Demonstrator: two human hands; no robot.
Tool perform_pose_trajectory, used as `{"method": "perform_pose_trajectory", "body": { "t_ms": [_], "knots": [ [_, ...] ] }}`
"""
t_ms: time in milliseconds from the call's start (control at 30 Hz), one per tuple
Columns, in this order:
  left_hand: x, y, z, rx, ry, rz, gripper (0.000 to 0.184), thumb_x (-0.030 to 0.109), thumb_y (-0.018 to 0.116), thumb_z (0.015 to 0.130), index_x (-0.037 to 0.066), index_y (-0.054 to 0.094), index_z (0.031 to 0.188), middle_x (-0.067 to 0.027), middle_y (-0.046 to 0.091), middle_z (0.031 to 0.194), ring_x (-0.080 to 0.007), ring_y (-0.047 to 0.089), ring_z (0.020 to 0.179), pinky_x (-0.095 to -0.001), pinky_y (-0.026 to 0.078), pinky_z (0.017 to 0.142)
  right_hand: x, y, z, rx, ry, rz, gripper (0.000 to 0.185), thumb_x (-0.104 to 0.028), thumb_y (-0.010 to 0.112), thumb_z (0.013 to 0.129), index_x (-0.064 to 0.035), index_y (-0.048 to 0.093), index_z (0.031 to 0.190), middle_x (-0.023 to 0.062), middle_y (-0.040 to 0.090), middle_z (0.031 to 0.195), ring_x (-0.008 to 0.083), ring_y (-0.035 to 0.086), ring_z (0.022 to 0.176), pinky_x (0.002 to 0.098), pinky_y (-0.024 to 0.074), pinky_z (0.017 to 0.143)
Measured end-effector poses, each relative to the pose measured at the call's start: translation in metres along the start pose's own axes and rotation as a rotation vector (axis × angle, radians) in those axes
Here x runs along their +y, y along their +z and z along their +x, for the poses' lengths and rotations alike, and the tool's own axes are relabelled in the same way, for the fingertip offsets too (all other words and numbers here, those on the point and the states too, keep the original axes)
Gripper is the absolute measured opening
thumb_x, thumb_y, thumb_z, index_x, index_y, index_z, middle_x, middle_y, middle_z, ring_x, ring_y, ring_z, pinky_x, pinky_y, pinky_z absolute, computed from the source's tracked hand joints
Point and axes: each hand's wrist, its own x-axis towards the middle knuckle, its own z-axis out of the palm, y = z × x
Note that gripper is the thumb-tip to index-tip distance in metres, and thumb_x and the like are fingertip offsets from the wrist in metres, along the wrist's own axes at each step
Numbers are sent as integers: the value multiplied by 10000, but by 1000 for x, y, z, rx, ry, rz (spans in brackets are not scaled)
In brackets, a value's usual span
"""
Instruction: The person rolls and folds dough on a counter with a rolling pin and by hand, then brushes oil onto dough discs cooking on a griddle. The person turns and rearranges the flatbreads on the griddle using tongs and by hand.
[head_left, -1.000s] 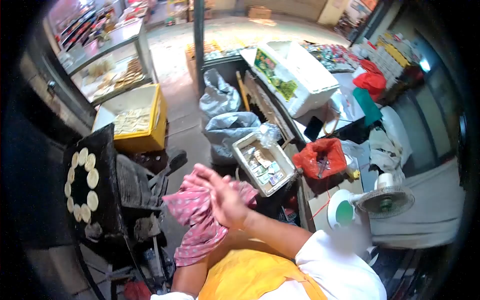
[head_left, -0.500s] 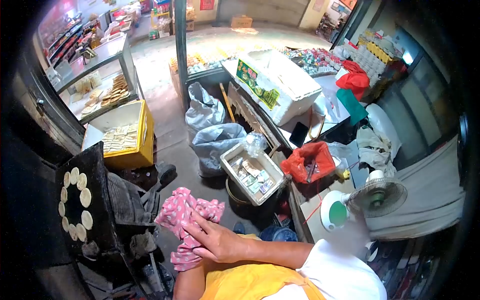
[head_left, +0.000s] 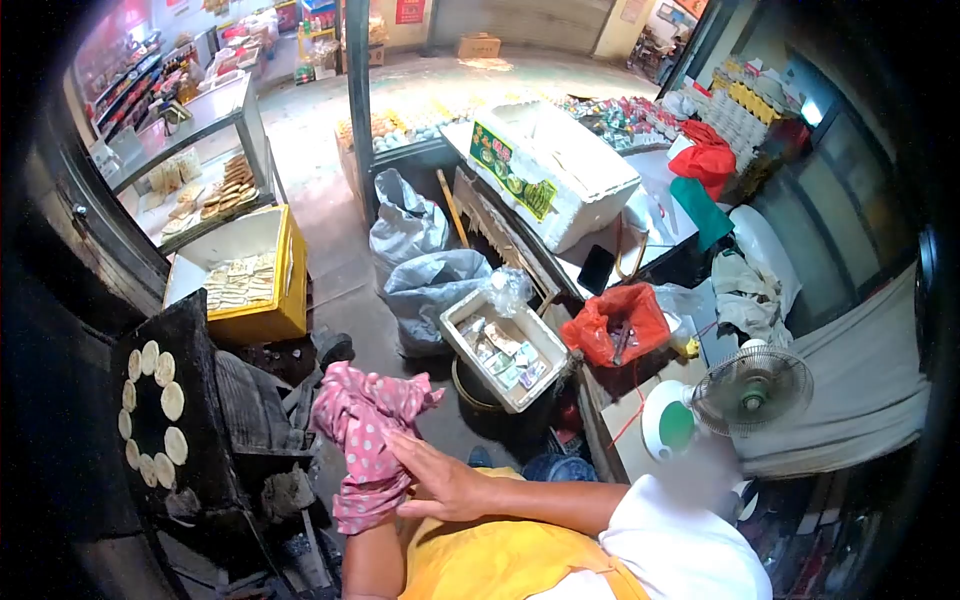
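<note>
A pink cloth with white dots (head_left: 372, 430) covers my left hand and wrist; the fingers beneath it are hidden. It hangs in loose folds, and my bare left forearm comes out below it. My right hand (head_left: 450, 484) reaches across from the right, its fingers stretched out and lying against the side of the cloth, not closed round it. Under both arms is a yellow apron (head_left: 470, 555). Left of the cloth stands a dark upright griddle plate (head_left: 190, 350) with a ring of several pale round flatbreads (head_left: 172, 400).
A yellow-sided foam box (head_left: 290, 290) holds pale flat pieces. Ahead are grey sacks (head_left: 430, 280) and a white foam tray (head_left: 535, 385) with banknotes. To the right are a red bag (head_left: 650, 330), a large white foam box (head_left: 600, 205) and a fan (head_left: 752, 392).
My right hand has slid slightly down and its fingers have come closer together. The dotted cloth has shifted and bunched more over my left hand. The fan head has turned.
</note>
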Motion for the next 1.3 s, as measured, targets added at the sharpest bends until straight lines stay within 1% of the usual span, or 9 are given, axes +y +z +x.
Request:
{"method": "perform_pose_trajectory", "body": {
  "t_ms": [167, 300, 700, 767, 833, 900, 1067, 1167, 1300],
  "knots": [
    [3, -3, -13, 6, -40, 33, 426, 153, 566, 995, 68, 444, 1394, -46, 507, 1271, -168, 471, 1196, -272, 346, 1049, 26, -12, 6, 252, 543, 973, 747, -455, 599, 988, -72, 294, 1552, 120, 328, 1592, 247, 369, 1439, 416, 322, 1169],
    [-46, 7, -28, -8, -62, 199, 389, 167, 558, 1007, 75, 464, 1373, -38, 513, 1249, -159, 481, 1169, -269, 366, 1027, 32, -36, 34, 254, 458, 1815, 545, -397, 581, 1010, -82, 455, 1436, 99, 572, 1386, 215, 570, 1250, 412, 444, 1099],
    [-83, 4, -33, 159, -86, 113, 235, 271, 524, 1054, 118, 582, 1222, 17, 556, 1045, -97, 533, 953, -244, 460, 857, 54, -18, 15, 530, 499, 1473, 291, -189, 560, 1029, -3, 573, 1252, 128, 667, 1185, 217, 656, 1098, 372, 510, 1009],
    [-71, 3, -30, -29, -183, -172, 374, 167, 526, 1045, 77, 484, 1406, -41, 538, 1313, -163, 514, 1218, -302, 414, 1076, 53, -19, 17, 539, 522, 1496, 281, -187, 546, 1034, -6, 576, 1247, 123, 668, 1186, 213, 654, 1102, 375, 508, 1010],
    [-42, 26, -29, -217, 175, 953, 410, 84, 557, 997, 65, 492, 1402, -72, 562, 1326, -173, 538, 1231, -294, 439, 1064, 53, -22, 18, 558, 548, 1518, 272, -185, 533, 1040, -9, 580, 1242, 118, 669, 1187, 209, 652, 1106, 378, 506, 1012],
    [-33, 9, -31, -305, 233, 1266, 436, 200, 512, 1009, 54, 458, 1416, -110, 535, 1372, -224, 526, 1272, -353, 440, 1077, 55, -31, 24, 614, 488, 1454, 266, -189, 514, 1049, -24, 584, 1246, 104, 672, 1187, 201, 650, 1109, 381, 502, 1016],
    [-20, -71, -67, 230, -334, -45, 789, 667, 426, 973, 84, 348, 1499, -146, 493, 1461, -337, 516, 1318, -479, 413, 1120, 27, -53, 39, 347, 362, 1723, 248, -208, 475, 1063, -54, 572, 1233, 107, 658, 1226, 195, 640, 1147, 386, 498, 1044],
    [-11, -34, -57, -129, -312, -172, 806, 714, 484, 920, 179, 382, 1515, -109, 518, 1437, -289, 485, 1340, -471, 389, 1133, 28, -5, 34, 237, 560, 1952, 308, -215, 460, 1065, -49, 556, 1306, 114, 633, 1305, 219, 637, 1173, 393, 490, 1067],
    [-9, -26, -33, 88, -175, -18, 573, 441, 650, 937, 66, 534, 1354, -89, 626, 1297, -259, 601, 1200, -440, 476, 1050, 41, 12, 31, 134, 525, 1954, 376, -221, 454, 1069, -30, 514, 1387, 93, 607, 1354, 215, 631, 1180, 384, 476, 1080]
  ]
}}
